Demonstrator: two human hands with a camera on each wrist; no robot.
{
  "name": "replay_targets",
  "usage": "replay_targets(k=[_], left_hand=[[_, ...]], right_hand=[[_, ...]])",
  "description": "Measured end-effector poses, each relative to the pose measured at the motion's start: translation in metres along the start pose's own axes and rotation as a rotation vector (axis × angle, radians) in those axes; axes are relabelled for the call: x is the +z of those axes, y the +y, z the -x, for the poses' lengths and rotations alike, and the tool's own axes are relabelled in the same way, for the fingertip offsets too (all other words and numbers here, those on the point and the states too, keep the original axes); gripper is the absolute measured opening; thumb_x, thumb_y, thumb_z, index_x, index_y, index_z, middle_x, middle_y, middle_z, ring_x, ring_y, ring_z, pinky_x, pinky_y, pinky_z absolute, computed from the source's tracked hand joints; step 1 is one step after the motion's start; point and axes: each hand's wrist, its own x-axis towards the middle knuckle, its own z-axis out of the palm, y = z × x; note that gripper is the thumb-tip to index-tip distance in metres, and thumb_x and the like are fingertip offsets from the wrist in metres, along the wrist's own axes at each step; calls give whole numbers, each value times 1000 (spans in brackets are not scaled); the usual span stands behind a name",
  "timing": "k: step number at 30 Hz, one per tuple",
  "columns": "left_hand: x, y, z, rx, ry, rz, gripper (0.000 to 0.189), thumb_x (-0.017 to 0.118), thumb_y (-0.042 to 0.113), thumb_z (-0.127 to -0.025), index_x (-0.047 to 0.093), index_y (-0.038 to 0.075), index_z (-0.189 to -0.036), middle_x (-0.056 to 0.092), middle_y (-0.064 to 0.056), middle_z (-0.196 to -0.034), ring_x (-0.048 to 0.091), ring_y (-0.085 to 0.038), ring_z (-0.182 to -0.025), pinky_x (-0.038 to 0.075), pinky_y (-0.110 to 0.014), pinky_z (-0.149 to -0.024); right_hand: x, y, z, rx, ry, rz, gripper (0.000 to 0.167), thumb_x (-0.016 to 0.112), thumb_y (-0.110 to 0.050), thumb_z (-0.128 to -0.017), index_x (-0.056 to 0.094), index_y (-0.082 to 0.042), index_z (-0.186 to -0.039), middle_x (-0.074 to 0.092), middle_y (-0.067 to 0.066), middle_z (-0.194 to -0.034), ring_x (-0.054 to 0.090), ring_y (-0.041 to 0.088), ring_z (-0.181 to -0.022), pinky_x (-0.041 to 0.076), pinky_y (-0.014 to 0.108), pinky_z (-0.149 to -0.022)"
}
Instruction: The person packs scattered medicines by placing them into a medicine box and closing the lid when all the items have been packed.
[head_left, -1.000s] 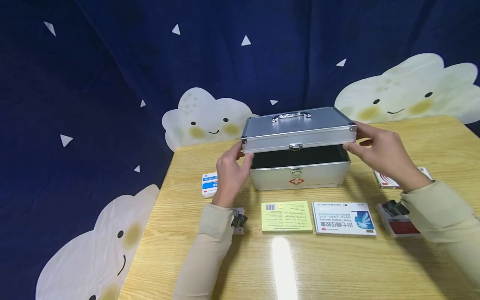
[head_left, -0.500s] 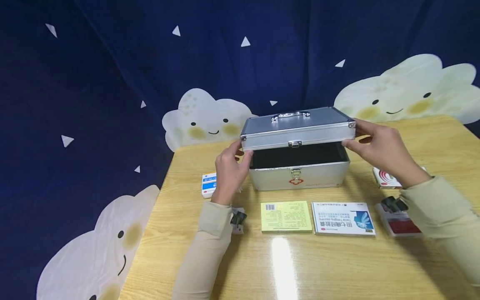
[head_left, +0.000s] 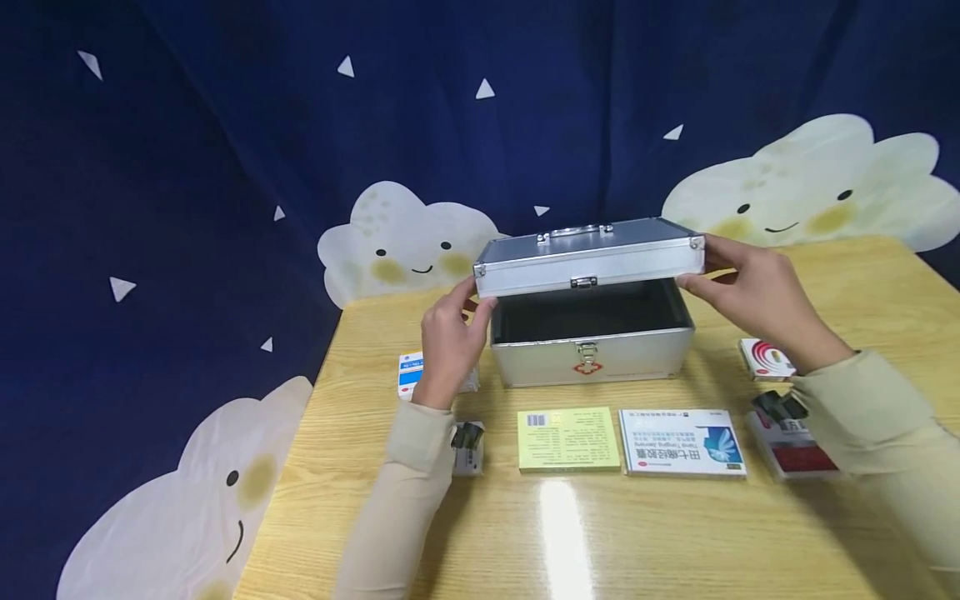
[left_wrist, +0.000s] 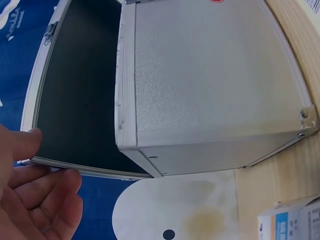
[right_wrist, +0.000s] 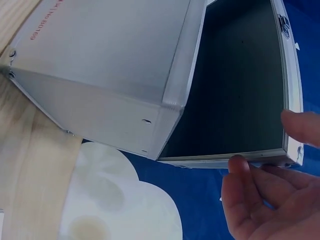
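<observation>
A silver metal first-aid box (head_left: 637,358) with a red cross and a front latch stands on the table, its hinged lid (head_left: 637,260) partly raised. My left hand (head_left: 450,337) grips the lid's left front corner, thumb at the front edge and fingers along the side. At the right front corner my right hand (head_left: 761,292) holds the lid the same way. Both wrist views show the dark lining (left_wrist: 80,85) under the lid. The floor of the box is hidden in shadow.
In front of the box lie a yellow-green medicine box (head_left: 567,439) and a white-and-blue one (head_left: 682,442). More medicine boxes lie partly behind the forearms, including a red-ringed one (head_left: 765,360) and a blue-and-white one (head_left: 410,375). A dark blue curtain (head_left: 420,108) hangs behind the table.
Both hands have tilted the lid a little further up and back, so the gap at the front is wider and more of the inside shows.
</observation>
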Motion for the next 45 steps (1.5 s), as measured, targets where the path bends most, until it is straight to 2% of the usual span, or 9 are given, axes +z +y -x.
replay_targets(k=[10,14,18,24,27,31,36,40,45], left_hand=[[-5,4,-11,6,-30,-32,31,67,22,-95,69,6,-121,75,-11,-113,71,-24,-80,56,-33,-71],[-8,5,-17,13,-45,-64,32,66,23,-95,69,6,-122,76,-10,-109,71,-24,-81,54,-35,-68],[-11,6,-23,32,-58,-83,31,67,23,-94,70,5,-119,77,-11,-105,71,-25,-79,54,-38,-68],[-13,8,-29,40,-68,-79,30,66,23,-95,70,4,-118,77,-11,-105,72,-25,-78,56,-38,-69],[-13,9,-32,40,-64,-73,31,65,24,-95,70,5,-119,77,-11,-107,72,-24,-78,55,-37,-69],[-11,9,-34,34,-49,-59,31,65,24,-96,70,6,-120,77,-11,-108,71,-24,-78,55,-36,-70],[-8,10,-35,3,-28,-39,31,64,23,-97,69,5,-122,77,-11,-109,71,-24,-80,56,-35,-73],[-8,12,-36,-14,-6,-41,31,62,22,-98,69,5,-122,77,-11,-107,72,-24,-83,57,-35,-74],[-6,12,-40,-32,27,-14,32,62,21,-98,66,3,-124,76,-13,-108,74,-25,-85,58,-36,-79]], right_hand=[[-5,-4,-7,56,-23,-14,63,68,-35,-93,50,-6,-145,65,25,-127,65,42,-106,41,2,-63],[-6,-7,-11,69,-34,8,65,66,-36,-94,46,-7,-148,62,25,-133,64,43,-111,59,34,-80],[-6,-9,-15,79,-41,19,66,64,-38,-95,44,-7,-149,58,26,-138,61,44,-116,51,61,-93],[-8,-10,-20,117,-46,10,69,62,-45,-94,43,-11,-151,57,23,-140,57,43,-121,51,59,-93],[-10,-10,-23,120,-40,8,69,62,-47,-94,43,-12,-150,58,22,-140,58,42,-121,57,38,-83],[-12,-9,-25,117,-23,-10,68,63,-47,-93,46,-11,-148,61,22,-137,59,41,-120,41,8,-67],[-12,-12,-26,129,-9,-16,66,63,-46,-94,48,-9,-147,60,21,-138,60,41,-122,57,31,-84],[-13,-15,-30,146,-16,1,67,61,-47,-95,47,-7,-147,58,24,-139,57,44,-124,50,58,-94],[-15,-17,-35,136,-14,8,66,60,-47,-95,50,-5,-144,59,24,-138,58,43,-122,53,37,-82]])
